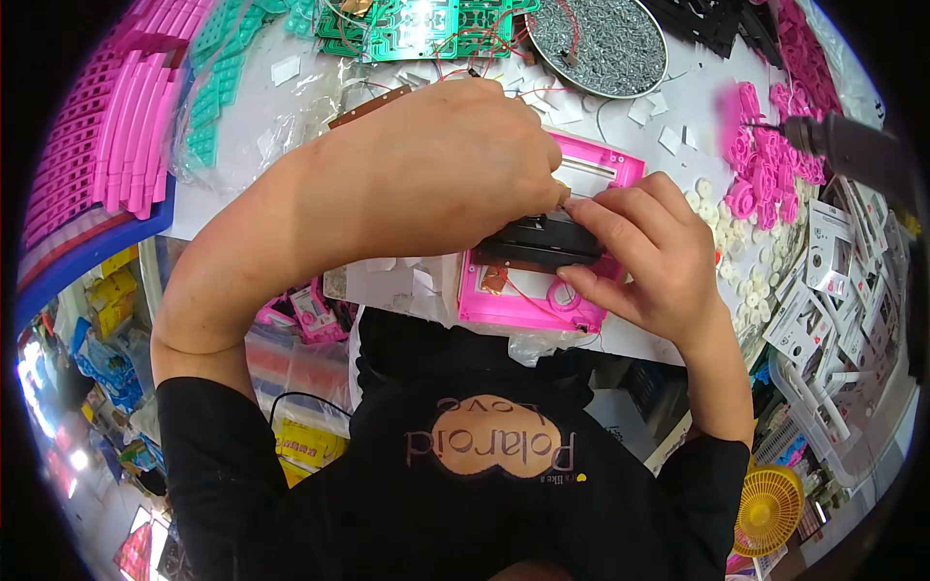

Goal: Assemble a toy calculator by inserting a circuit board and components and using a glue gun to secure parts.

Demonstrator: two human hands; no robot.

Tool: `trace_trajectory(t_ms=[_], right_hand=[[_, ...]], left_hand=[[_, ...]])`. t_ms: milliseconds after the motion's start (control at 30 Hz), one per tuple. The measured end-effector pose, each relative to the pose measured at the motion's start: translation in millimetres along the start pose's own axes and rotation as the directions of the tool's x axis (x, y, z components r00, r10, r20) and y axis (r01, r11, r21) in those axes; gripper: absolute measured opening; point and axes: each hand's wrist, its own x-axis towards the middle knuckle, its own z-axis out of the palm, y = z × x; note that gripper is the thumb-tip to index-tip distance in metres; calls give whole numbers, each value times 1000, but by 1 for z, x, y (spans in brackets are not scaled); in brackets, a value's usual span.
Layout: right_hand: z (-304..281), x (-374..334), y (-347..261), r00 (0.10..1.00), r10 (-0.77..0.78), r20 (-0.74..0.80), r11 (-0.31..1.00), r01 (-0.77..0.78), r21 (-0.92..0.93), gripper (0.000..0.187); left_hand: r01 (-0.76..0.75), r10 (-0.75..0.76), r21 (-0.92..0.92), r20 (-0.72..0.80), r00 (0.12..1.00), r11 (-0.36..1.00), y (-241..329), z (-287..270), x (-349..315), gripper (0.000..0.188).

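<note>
A pink plastic housing [484, 308] lies open at the table's front edge. Across its middle sits a long black plastic part [542, 244]. My right hand [659, 257] grips the right end of this part, its thumb on the near side and fingers on the far side. Above the housing, my left hand [494, 160] is closed, knuckles up, its fingertips close to those of the right. What it pinches is hidden beneath it. Inside the housing, a copper-coloured piece [494, 280] with a thin red wire lies near a pink ring [563, 295].
Green circuit boards [417, 29] with red wires and a round dish of screws [620, 94] stand at the back. A dark power screwdriver [823, 136] hangs at right, near pink parts [760, 184] and white round pieces [756, 276]. Pink panels [136, 126] are stacked at left.
</note>
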Motion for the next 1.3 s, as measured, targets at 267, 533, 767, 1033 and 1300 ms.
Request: trace_trajectory(t_ms=[267,533,767,1033,1300], right_hand=[[-7,10,-10,979,47,197,998,-40,-43,52],[-13,22,-17,951,41,306,998,-23,-61,57],[-6,26,-16,944,38,328,989,-83,125,50],[-7,23,-15,936,82,342,976,-146,164,50],[-8,18,-28,958,49,282,997,-31,-69,49]], left_hand=[[65,-64,97,-10,998,993,14,2,-9,14],[196,-200,-42,-106,974,980,37,16,-30,16],[306,-363,-275,-191,912,912,50,40,-40,17],[352,-536,-576,-182,824,738,38,40,-31,15],[377,-537,-679,-31,843,630,23,37,-22,12]])
